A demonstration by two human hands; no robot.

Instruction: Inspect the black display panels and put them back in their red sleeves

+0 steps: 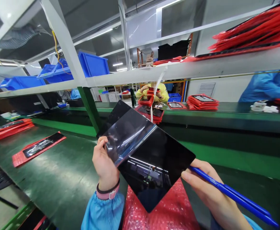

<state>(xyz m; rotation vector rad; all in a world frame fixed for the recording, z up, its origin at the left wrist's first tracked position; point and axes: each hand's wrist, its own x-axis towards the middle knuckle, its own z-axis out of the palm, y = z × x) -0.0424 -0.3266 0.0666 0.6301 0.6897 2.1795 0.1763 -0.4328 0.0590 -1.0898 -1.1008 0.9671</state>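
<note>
A glossy black screen panel [157, 166] is tilted in front of me. Clear film [130, 131] is folded back over its upper left half, with a curled edge across the middle. My left hand [105, 163] is closed at the film's left corner, and its fingertips are partly hidden. At the panel's right corner, my right hand [209, 187] pinches the edge between thumb and fingers. That hand also carries a blue pen-like tool [235, 193], pointing down to the right. Under the panel lies red bubble wrap [161, 207].
On the green bench [65, 172] at left lie a red sleeve with a black panel [40, 147] and a red stack [10, 127]. A white shelf [178, 72] crosses above, carrying blue bins [93, 65] and red packs [252, 32]. A co-worker in yellow [163, 92] sits opposite.
</note>
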